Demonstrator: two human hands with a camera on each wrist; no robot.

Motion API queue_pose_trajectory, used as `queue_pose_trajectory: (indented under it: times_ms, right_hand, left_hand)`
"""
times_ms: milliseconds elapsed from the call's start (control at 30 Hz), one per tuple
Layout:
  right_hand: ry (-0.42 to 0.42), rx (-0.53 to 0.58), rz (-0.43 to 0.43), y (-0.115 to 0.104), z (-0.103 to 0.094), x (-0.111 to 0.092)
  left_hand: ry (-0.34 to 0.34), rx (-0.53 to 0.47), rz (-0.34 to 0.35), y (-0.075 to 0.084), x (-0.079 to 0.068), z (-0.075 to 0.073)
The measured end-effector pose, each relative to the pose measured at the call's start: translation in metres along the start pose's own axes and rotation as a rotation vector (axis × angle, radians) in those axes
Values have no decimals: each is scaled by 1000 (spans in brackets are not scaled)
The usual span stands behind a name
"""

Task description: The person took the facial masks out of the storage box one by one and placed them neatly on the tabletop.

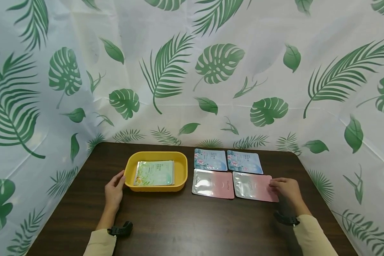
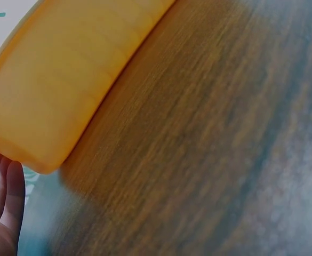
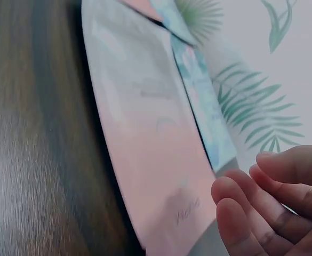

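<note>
Curving loosely, with small gaps between them, the fingers of the right hand (image 1: 286,188) meet the outer end of the right pink packet (image 1: 256,186); the right wrist view shows their tips beside its edge, and whether they touch it I cannot tell. The fingers of the left hand (image 1: 114,190) are extended, nearly straight, their tips against the left end of the yellow tray (image 1: 180,170).

The right pink packet lies on the dark wood-grained surface (image 1: 192,220), silvery toward the left and pink toward the right hand. Just beside it, on its left, is the left pink packet (image 1: 212,184), coloured the same way. Behind these two lie the left blue packet (image 1: 210,160) and the right blue packet (image 1: 244,162), both with flower prints, making two rows of two.

The tray stands to the left of the four packets, and a green packet (image 1: 155,173) with a floral corner lies flat inside it. Farther out, each wrist has a black band (image 1: 120,229) below a pale yellow sleeve (image 1: 100,243). Beyond the surface hangs a white cloth (image 1: 179,78) printed with green leaves.
</note>
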State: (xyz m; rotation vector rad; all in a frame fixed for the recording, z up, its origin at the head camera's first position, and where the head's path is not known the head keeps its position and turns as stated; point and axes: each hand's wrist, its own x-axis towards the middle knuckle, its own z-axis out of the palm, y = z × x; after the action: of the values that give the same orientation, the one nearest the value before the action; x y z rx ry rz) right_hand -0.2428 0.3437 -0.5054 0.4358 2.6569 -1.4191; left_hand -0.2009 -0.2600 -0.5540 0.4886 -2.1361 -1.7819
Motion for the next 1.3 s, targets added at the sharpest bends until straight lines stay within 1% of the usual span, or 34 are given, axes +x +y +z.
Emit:
queue_pose_trajectory:
  times_ms: [67,200,300,433,733,1067,1300]
  right_hand:
    - [-8,23,1,-3,3,1]
    - [-10,82,52,-8,10,6]
    - [-17,116,57,-15,14,6]
    - [-46,141,18,-26,18,1]
    - [-92,210,27,-45,31,-3]
    - [-132,206,14,-60,43,-2]
    - [-181,230,-29,-74,50,-2]
  left_hand:
    - [-5,1,0,0,0,0]
    - [-4,-2,11,-1,1,1]
    - [-4,-6,14,-2,1,1]
    - [-5,-5,8,-2,1,1]
    - [-8,-6,8,-1,0,0]
    - [-11,-15,14,-2,0,0]
    - [-9,-32,13,0,-1,0]
